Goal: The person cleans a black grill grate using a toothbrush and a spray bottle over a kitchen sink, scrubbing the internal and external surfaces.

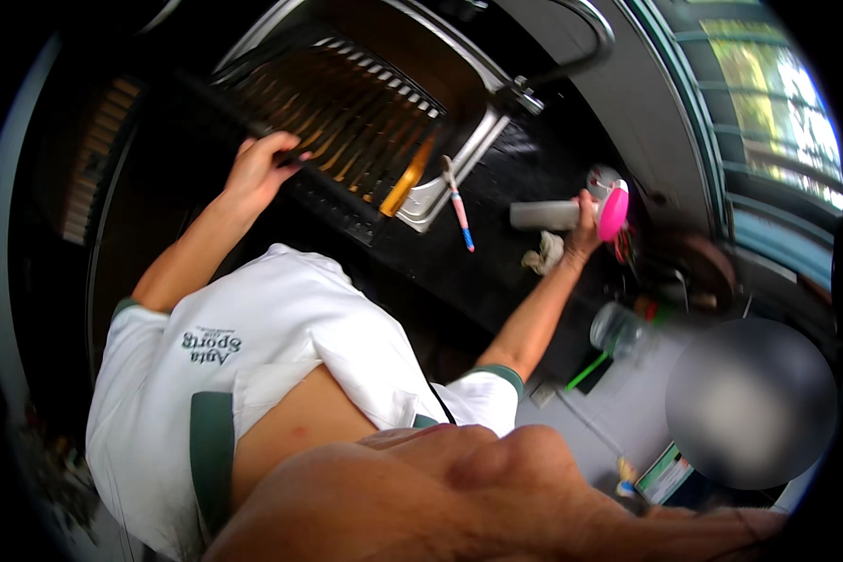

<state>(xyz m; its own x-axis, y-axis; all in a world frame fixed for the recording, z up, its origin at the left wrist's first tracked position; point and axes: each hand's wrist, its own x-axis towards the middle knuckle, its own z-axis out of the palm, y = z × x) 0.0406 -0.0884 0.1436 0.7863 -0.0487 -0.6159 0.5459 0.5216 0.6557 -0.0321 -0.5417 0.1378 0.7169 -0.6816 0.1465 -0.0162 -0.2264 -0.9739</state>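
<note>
My left hand (263, 168) grips the near edge of a black slatted rack (337, 105), tilted over the stainless steel sink (464, 56). Yellow-brown streaks run along its slats, and an orange-yellow strip (407, 179) lies at its right end. Over on the right, my right hand (584, 225) is closed around a translucent bottle (542, 215) with a pink and white head, held on its side. Between the hands, a brush with a pink and blue handle (459, 207) rests across the sink's rim and the black counter. A crumpled pale cloth (546, 253) lies beside my right hand.
A curved metal faucet (597, 35) rises behind the sink. Behind the right hand stands a clear container (600, 179). Farther right are a brown round pan or lid (702, 263), a clear jar (617, 329) and a green stick-like item (586, 372). A barred window is at upper right.
</note>
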